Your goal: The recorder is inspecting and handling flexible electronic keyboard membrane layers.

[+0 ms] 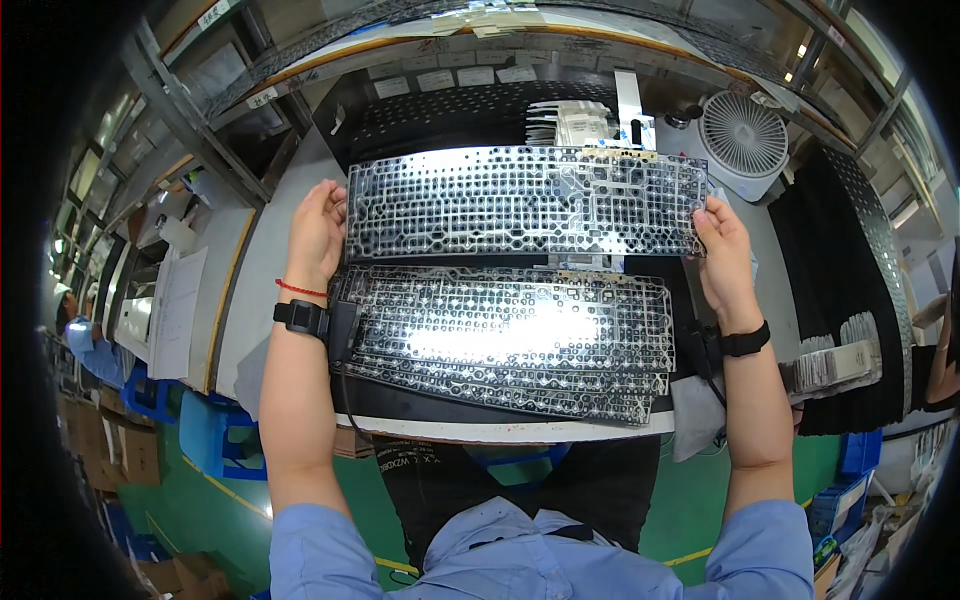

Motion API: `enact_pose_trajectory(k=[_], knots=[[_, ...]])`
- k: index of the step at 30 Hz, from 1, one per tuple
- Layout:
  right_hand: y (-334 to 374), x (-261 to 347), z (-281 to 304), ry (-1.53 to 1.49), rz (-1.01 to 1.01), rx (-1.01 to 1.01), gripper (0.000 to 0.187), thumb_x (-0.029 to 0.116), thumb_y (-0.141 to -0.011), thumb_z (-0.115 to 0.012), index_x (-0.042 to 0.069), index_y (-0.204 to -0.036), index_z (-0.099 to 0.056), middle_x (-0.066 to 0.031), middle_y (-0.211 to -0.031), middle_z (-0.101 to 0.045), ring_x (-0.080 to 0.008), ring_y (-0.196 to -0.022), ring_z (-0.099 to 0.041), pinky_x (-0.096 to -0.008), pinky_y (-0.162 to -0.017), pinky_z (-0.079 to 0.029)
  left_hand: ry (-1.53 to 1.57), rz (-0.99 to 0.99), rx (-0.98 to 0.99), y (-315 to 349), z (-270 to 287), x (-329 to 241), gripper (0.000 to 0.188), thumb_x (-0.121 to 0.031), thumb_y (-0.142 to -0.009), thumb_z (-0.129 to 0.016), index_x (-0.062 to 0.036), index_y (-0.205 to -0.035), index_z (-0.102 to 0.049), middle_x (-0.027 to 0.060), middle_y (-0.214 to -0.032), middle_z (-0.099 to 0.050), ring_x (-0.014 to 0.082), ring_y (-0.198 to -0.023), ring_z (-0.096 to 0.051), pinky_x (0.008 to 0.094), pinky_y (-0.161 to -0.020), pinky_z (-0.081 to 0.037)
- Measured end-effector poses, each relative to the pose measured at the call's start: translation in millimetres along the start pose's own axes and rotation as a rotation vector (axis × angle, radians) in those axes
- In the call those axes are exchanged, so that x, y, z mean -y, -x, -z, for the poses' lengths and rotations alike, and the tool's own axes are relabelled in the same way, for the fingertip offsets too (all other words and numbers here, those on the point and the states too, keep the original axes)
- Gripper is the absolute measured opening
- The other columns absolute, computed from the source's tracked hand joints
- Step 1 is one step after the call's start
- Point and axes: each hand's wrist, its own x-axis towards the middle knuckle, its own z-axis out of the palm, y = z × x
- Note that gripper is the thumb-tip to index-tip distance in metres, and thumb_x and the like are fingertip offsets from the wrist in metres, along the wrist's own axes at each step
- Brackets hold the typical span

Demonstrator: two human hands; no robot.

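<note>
A clear keyboard membrane [450, 205] with silver traces and rows of dark dots is held up, nearly level, between my two hands. My left hand [320, 225] is at its left edge, fingers curled against it. At the opposite edge, my right hand [726, 250] pinches the sheet, thumb on top. Below it, nearer to me, lies a loose stack of similar membranes [420, 375], slightly fanned, with bright glare on the top one. Each wrist wears a black strap with a small device.
Behind the held sheet stand a black perforated panel [440, 120] and a bundle of pale strips [575, 122]. A white fan [745, 140] sits at the back right. More black sheets [840, 270] and a stack of pale pieces [835, 365] lie on the right. A blue stool [215, 435] is at lower left.
</note>
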Motion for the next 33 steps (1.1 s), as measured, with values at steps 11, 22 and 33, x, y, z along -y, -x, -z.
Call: enact_pose_trajectory(k=[11, 22, 33], knots=[[2.8, -1.8, -4.8, -0.035, 0.015, 0.017, 0.023, 0.005, -0.099, -0.049, -0.003, -0.119, -0.052, -0.0076, -0.102, -0.067, -0.0096, -0.086, -0.063, -0.0227, -0.077, -0.050, 0.304, -0.099, 0.337, 11.2, -7.9, -22.8, 0.030, -0.035, -0.104, -0.040, -0.0134, -0.083, -0.046, -0.0018, -0.073, -0.044, 0.0108, -0.068, -0.042, 0.0261, -0.068, -0.040], [2.8, -0.3, -8.3, -0.069, 0.017, 0.080, 0.023, 0.005, -0.099, -0.047, -0.005, -0.119, -0.052, -0.0098, -0.105, -0.067, -0.0114, -0.093, -0.063, -0.0248, -0.084, -0.049, -0.273, 0.030, 1.277, 57.8, -64.4, -21.0, 0.034, -0.031, -0.093, -0.060, 0.0016, -0.087, -0.071, 0.0220, -0.102, -0.068, 0.0277, -0.091, -0.066, 0.0382, -0.085, -0.051], [6.1, 13.9, -11.8, -0.186, 0.015, -0.003, 0.021, 0.007, -0.099, -0.050, -0.004, -0.116, -0.054, -0.0089, -0.103, -0.067, -0.0107, -0.089, -0.064, -0.0238, -0.080, -0.051, -0.339, 0.299, 0.309, 1.0, 3.6, -4.2, 0.028, -0.027, -0.099, -0.053, -0.0036, -0.113, -0.060, 0.0024, -0.105, -0.066, 0.0104, -0.093, -0.060, 0.0253, -0.083, -0.047]])
